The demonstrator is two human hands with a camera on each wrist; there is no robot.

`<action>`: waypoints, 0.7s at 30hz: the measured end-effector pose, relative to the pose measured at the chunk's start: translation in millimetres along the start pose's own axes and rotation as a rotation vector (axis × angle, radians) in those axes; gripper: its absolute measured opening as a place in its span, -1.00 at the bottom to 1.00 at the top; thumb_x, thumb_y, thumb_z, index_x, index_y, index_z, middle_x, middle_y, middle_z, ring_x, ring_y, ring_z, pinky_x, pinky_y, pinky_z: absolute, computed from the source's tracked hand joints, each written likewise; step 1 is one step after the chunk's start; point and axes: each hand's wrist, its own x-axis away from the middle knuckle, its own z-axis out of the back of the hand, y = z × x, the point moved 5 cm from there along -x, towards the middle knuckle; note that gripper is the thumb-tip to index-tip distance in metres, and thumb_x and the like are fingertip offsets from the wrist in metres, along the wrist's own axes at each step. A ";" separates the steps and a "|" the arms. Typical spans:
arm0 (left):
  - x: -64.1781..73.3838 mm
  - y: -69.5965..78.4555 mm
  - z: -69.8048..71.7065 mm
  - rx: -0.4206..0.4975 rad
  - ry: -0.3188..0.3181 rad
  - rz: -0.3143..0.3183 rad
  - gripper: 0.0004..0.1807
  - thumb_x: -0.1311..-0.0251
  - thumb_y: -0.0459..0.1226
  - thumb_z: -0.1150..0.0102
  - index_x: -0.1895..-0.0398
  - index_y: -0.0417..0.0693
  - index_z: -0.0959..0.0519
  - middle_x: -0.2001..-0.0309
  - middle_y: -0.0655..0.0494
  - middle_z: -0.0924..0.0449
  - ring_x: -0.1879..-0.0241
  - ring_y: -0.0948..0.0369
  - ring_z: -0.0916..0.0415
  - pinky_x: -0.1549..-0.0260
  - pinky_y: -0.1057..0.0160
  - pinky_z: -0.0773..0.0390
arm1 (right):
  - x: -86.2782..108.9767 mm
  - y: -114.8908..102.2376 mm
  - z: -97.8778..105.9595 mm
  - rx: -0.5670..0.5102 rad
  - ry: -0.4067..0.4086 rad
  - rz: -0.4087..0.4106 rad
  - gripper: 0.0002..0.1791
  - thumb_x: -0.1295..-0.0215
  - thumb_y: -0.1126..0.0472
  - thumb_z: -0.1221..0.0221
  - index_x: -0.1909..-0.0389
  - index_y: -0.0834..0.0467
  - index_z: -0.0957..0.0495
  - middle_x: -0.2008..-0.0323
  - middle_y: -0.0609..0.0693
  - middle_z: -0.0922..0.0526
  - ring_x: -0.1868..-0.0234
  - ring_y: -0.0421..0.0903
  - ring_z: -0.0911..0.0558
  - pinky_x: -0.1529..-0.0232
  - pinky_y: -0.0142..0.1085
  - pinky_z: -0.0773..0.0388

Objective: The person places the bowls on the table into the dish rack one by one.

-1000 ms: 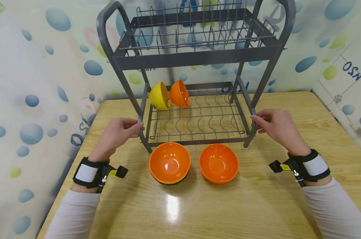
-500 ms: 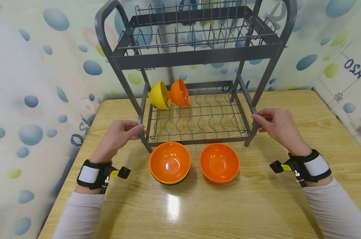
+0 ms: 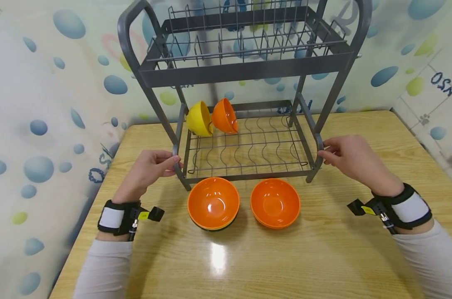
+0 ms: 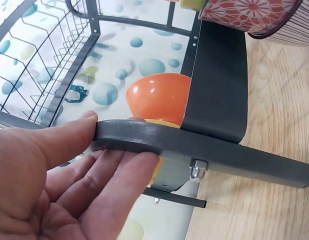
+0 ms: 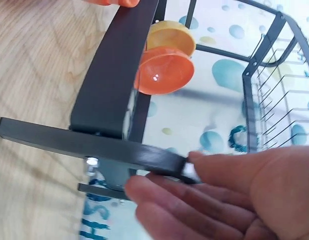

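Observation:
A dark grey two-tier dish rack [image 3: 244, 74] stands on the wooden table. My left hand [image 3: 149, 170] pinches its left side bar between thumb and fingers, low near the front leg. At the opposite side bar, my right hand [image 3: 354, 160] has its thumb on the metal and its fingers around the outer side. On the lower tier, at the left, a yellow bowl [image 3: 199, 119] and an orange bowl [image 3: 224, 116] sit tilted on their sides. Before the rack are two bowl stacks: the left stack [image 3: 213, 203] and the right stack [image 3: 275, 203], both with orange bowls on top.
The rack's upper wire tier [image 3: 244, 50] rises above the lower one, close to the patterned wall [image 3: 42, 104]. Wood tabletop [image 3: 248, 265] extends in front of the bowls and to both sides. In the left wrist view, a red flower-patterned bowl [image 4: 249, 15] shows at the top.
My right hand and forearm have shifted slightly to the right, the thumb now lower on the side bar. My left wrist has moved a little rightward, its fingers still on the bar.

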 end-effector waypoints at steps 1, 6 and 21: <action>0.2 -0.3 0.2 0.003 0.000 -0.004 -0.52 -0.26 0.03 -0.10 0.02 -0.18 -0.60 0.05 -0.12 -0.65 0.13 0.10 -0.64 0.10 0.25 -0.64 | 2.0 -2.2 0.8 0.009 -0.015 0.003 -0.73 -0.30 0.16 -0.18 0.14 0.28 -0.64 0.40 0.12 -0.74 0.50 -0.14 -0.65 0.50 -0.29 -0.52; 1.0 -1.6 0.3 0.023 -0.003 -0.019 -0.54 -0.26 0.01 -0.11 0.03 -0.19 -0.61 0.06 -0.12 -0.65 0.13 0.10 -0.64 0.10 0.23 -0.64 | 14.6 -11.9 1.4 0.043 -0.044 -0.002 -0.73 -0.29 0.09 -0.19 0.21 0.21 -0.70 0.48 0.02 -0.73 0.57 -0.23 -0.61 0.58 -0.33 -0.47; 0.6 -1.9 -0.6 0.027 0.003 -0.030 -0.55 -0.25 0.01 -0.12 0.05 -0.16 -0.61 0.05 -0.12 -0.65 0.13 0.09 -0.64 0.11 0.24 -0.64 | 20.1 -37.9 -57.7 -0.025 -0.168 0.093 -0.74 -0.25 0.02 -0.22 0.28 0.14 -0.69 0.51 -0.10 -0.68 0.57 -0.25 -0.50 0.58 -0.40 -0.45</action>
